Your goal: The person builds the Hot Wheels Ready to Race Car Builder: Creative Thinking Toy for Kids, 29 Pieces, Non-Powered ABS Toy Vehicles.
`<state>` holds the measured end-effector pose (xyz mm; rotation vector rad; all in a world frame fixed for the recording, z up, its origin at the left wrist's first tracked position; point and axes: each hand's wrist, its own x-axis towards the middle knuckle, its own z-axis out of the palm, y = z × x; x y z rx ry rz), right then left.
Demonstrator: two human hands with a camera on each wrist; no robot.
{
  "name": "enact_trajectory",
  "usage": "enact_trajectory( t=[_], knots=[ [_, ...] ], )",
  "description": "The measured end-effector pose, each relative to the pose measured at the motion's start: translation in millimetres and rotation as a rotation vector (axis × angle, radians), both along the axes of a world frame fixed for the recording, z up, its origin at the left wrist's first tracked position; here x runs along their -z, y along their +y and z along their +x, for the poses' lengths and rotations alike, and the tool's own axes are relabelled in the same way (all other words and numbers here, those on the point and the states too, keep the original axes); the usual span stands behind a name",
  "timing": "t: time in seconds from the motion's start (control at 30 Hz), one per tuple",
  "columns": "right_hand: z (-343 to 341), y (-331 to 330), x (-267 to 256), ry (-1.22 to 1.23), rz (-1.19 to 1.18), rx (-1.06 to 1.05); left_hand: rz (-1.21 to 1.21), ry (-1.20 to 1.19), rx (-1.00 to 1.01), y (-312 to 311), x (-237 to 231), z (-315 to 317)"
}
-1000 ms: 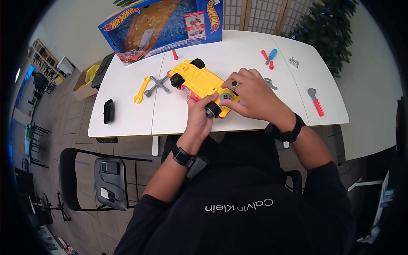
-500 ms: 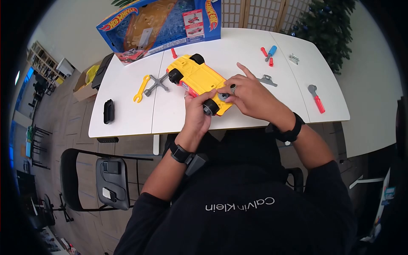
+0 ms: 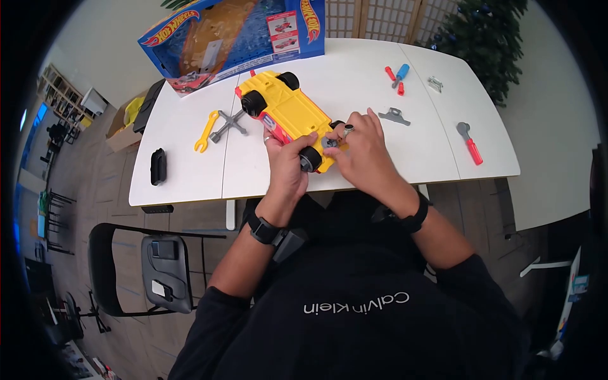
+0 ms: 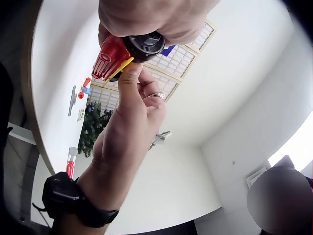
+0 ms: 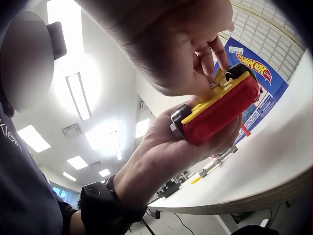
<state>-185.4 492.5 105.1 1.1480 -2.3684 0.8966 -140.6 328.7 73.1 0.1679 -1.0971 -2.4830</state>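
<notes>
A toy car (image 3: 285, 104), upside down with its yellow underside up and red body below, is held above the table's front part. My left hand (image 3: 288, 166) grips its near end beside a black wheel (image 3: 310, 159), thumb on the underside and fingers beneath the body. With thumb and fingertips my right hand (image 3: 370, 155) pinches a grey round piece (image 3: 329, 143) on the underside, between the wheels at that end. In the right wrist view the car's red end (image 5: 222, 115) rests on the left palm, right fingers over the yellow base.
On the white table (image 3: 278, 171) lie a yellow wrench (image 3: 206, 132), a grey cross wrench (image 3: 228, 126), a black piece (image 3: 158, 166), a grey flat part (image 3: 395, 116), a blue-handled screwdriver (image 3: 400, 75) and a red-handled tool (image 3: 470, 144). A Hot Wheels box (image 3: 234, 41) stands behind.
The car and both hands shift slightly left in the head view. My right hand's raised finger comes down and its wrist turns more upright, uncovering the grey flat part seen partly hidden at first.
</notes>
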Motion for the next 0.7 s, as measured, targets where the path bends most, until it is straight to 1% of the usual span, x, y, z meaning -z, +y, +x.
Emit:
enact_trajectory(
  t=[0.07, 0.1, 0.13, 0.17, 0.23, 0.27, 0.3, 0.37, 0.4, 0.43, 0.5, 0.53, 0.57, 0.63, 0.7],
  knots=[
    [-13.9, 11.0, -13.2, -0.192, -0.012, -0.099, -0.056, 0.003, -0.008, -0.7, -10.3, 3.1],
    [-22.1, 15.6, -16.7, -0.192, -0.016, -0.097, -0.217, 0.043, -0.025, -1.2, -17.0, 4.3],
    [-30.7, 20.4, -19.9, -0.377, -0.176, -0.157, -0.375, 0.083, -0.042, -1.9, -22.1, 5.2],
    [-34.7, 23.8, -26.6, -0.561, -0.336, -0.217, -0.375, 0.083, -0.04, -5.4, -25.6, 5.4],
    [-35.4, 35.7, -52.7, -0.843, -0.847, -0.532, -1.117, 0.18, -0.258, -16.4, -32.6, 6.7],
    [-40.3, 38.6, -56.2, -0.79, -0.809, -0.5, -1.408, 0.14, -0.374, -17.5, -38.1, 11.4],
    [-45.9, 41.8, -53.9, -0.784, -0.812, -0.5, -1.41, 0.147, -0.374, -17.0, -38.7, 11.9],
    [-55.2, 44.9, -43.2, -0.618, -0.531, -0.33, -1.768, 0.236, -0.535, -16.1, -38.0, 11.2],
    [-57.2, 45.7, -38.9, -0.681, -0.537, -0.332, -1.767, 0.226, -0.556, -16.1, -36.1, 10.8],
    [-57.6, 46.7, -34.6, -0.679, -0.539, -0.334, -1.769, 0.228, -0.559, -17.6, -33.2, 11.0],
    [-59.1, 52.3, -20.9, -0.741, -0.509, -0.239, -2.002, 0.167, -0.61, -22.4, -25.5, 12.3],
    [-63.0, 55.0, -10.4, -0.782, -0.487, -0.237, -2.005, 0.167, -0.605, -23.6, -22.3, 12.9],
    [-65.7, 59.3, -2.3, -0.785, -0.491, -0.235, -2.03, 0.156, -0.568, -24.3, -19.4, 13.5],
    [-71.8, 66.7, 9.8, -0.813, -0.323, -0.133, -2.056, 0.145, -0.535, -26.6, -11.3, 12.2],
    [-73.4, 72.7, 19.2, -0.841, -0.329, -0.123, -2.067, 0.193, -0.426, -29.9, -1.5, 9.5]
  ],
)
